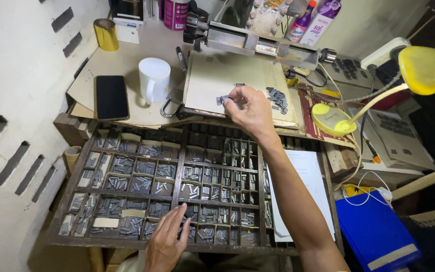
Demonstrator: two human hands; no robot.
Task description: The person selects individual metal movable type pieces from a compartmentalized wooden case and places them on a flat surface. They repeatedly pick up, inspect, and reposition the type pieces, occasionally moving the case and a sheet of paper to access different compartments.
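Note:
A dark wooden type case [177, 177] with several small compartments of grey metal type pieces stands in front of me. My left hand [166, 243] lies flat on its near edge, fingers spread over the bottom compartments, holding nothing. My right hand [247, 111] reaches over the case to a tilted beige board [212, 75] and pinches a short row of grey type pieces [221, 99] at its fingertips. A loose pile of type pieces [278, 98] lies on the board to the right of that hand.
A white mug [153, 79], a black phone [111, 97] and a gold foil roll [106, 34] sit at the back left. A metal press [258, 40] is behind the board. A yellow desk lamp [424, 68] and a blue folder [376, 232] are at the right.

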